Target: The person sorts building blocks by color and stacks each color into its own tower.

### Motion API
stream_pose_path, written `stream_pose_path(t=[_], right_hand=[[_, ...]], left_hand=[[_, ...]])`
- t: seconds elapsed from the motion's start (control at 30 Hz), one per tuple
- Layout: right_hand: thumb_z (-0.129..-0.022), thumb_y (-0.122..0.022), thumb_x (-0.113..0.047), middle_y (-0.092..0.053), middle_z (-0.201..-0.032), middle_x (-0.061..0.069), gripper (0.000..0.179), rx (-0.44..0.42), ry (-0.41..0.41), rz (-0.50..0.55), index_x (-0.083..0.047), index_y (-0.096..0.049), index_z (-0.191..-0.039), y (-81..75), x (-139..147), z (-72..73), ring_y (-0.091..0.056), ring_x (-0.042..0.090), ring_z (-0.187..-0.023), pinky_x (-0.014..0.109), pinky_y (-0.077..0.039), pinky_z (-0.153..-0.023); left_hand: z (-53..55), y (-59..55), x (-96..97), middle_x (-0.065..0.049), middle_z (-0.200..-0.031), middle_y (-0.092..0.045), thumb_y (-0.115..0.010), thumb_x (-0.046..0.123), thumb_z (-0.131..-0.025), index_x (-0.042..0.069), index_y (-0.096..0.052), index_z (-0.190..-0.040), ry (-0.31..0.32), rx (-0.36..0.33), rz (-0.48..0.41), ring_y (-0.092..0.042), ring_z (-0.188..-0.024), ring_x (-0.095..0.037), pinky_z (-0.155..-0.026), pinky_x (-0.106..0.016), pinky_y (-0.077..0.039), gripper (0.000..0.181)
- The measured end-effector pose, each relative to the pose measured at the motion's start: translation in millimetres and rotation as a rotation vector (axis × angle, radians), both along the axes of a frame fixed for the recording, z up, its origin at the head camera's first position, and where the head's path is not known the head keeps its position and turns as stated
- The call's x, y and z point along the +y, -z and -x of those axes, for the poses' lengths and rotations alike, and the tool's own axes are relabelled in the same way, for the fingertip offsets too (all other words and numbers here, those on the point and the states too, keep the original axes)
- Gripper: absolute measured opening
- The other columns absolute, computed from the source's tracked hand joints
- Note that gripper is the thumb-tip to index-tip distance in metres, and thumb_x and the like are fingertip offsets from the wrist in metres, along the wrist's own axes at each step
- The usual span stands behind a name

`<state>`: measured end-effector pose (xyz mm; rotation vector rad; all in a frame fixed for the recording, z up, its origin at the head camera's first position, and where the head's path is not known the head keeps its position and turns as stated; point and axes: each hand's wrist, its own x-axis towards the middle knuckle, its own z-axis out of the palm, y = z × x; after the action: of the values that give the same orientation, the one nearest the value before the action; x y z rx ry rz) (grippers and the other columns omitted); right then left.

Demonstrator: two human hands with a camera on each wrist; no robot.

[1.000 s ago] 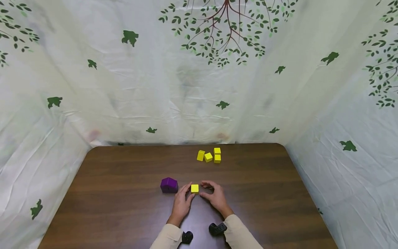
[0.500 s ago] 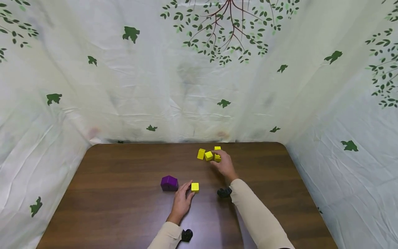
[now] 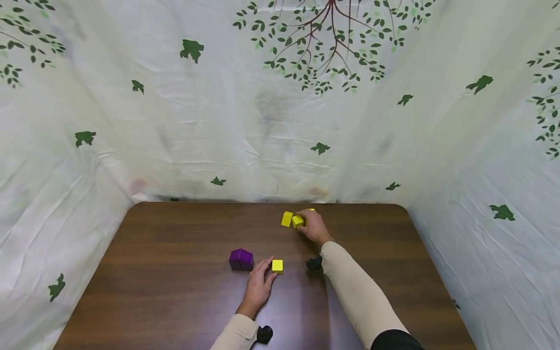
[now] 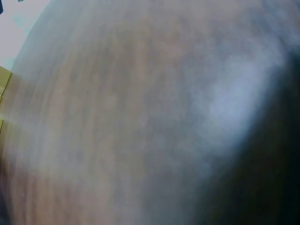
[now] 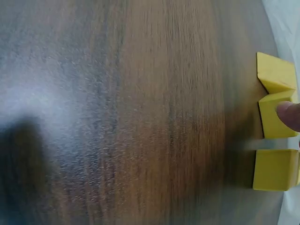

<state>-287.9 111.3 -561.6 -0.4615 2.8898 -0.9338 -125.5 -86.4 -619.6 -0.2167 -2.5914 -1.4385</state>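
Observation:
In the head view, my left hand (image 3: 258,288) rests on the table beside a single yellow block (image 3: 277,266), its fingers fairly straight along the block's left side. Left of that hand sits a purple block (image 3: 241,260) with angled faces. My right hand (image 3: 316,229) reaches to the yellow blocks at the back and pinches the middle yellow block (image 3: 297,221) between thumb and fingers. In the right wrist view, the thumb (image 5: 289,115) lies against that block's face. Another yellow block (image 3: 286,218) stands just left of it. The hand mostly hides the blocks on the right.
The brown wooden table (image 3: 183,291) ends at a white cloth backdrop (image 3: 262,121) printed with leaves and branches. Black wrist cameras hang below both sleeves. The left wrist view is blurred, with only yellow edges (image 4: 3,79) at its left border.
My right hand has left the single yellow block's right side and moved back to the yellow blocks, closing on the middle one. My left hand has stayed in place.

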Motion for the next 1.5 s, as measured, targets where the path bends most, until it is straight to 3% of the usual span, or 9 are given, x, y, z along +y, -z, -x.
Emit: stream_pose_path(t=[0.27, 0.47, 1.1, 1.23, 1.5], right_hand=[[-0.083, -0.073, -0.003, -0.057, -0.122, 0.015, 0.044, 0.022, 0.001, -0.043, 0.0, -0.061, -0.125, 3.6, 3.4, 3.2, -0.053, 0.033, -0.114, 0.046, -0.042, -0.099], [-0.081, -0.074, 0.0, -0.056, -0.113, 0.015, 0.037, 0.045, -0.001, -0.087, 0.003, -0.066, -0.117, 1.4, 4.4, 3.8, -0.055, 0.031, -0.106, 0.043, -0.045, -0.095], [-0.081, -0.077, -0.006, -0.064, -0.111, 0.012, 0.033, 0.075, -0.005, -0.136, -0.003, -0.07, -0.113, 0.8, 5.1, 0.3, -0.057, 0.03, -0.107, 0.048, -0.041, -0.099], [-0.082, -0.076, -0.009, -0.063, -0.112, 0.012, 0.032, 0.079, 0.007, -0.088, -0.004, -0.07, -0.113, -0.6, 3.1, -5.2, -0.057, 0.03, -0.108, 0.05, -0.039, -0.1], [-0.082, -0.076, -0.009, -0.065, -0.11, 0.012, 0.034, 0.096, 0.025, 0.133, -0.001, -0.068, -0.113, 1.1, -4.1, -23.7, -0.06, 0.028, -0.1, 0.043, -0.049, -0.09]], left_hand=[[-1.9, 3.1, 3.6, -0.018, -0.121, -0.062, -0.07, -0.001, -0.084, -0.001, -0.057, -0.129, 0.004, 0.022, 0.022, -0.056, -0.113, -0.035, -0.097, -0.05, -0.043, 0.047], [-2.2, 4.5, 5.4, -0.018, -0.12, -0.062, -0.07, -0.001, -0.084, -0.002, -0.057, -0.128, 0.013, 0.057, 0.026, -0.057, -0.112, -0.035, -0.096, -0.049, -0.043, 0.046], [-2.2, 2.7, 4.9, -0.018, -0.121, -0.061, -0.069, 0.0, -0.085, -0.002, -0.057, -0.129, 0.01, 0.035, 0.037, -0.056, -0.114, -0.035, -0.097, -0.05, -0.042, 0.046], [-2.6, 2.4, 4.8, -0.019, -0.121, -0.062, -0.069, -0.001, -0.085, -0.002, -0.057, -0.129, 0.008, 0.036, 0.03, -0.056, -0.114, -0.035, -0.097, -0.05, -0.042, 0.046], [-2.1, 1.8, 2.3, -0.021, -0.121, -0.061, -0.069, -0.001, -0.084, -0.003, -0.057, -0.129, -0.004, 0.041, 0.023, -0.056, -0.113, -0.037, -0.097, -0.051, -0.042, 0.047]])
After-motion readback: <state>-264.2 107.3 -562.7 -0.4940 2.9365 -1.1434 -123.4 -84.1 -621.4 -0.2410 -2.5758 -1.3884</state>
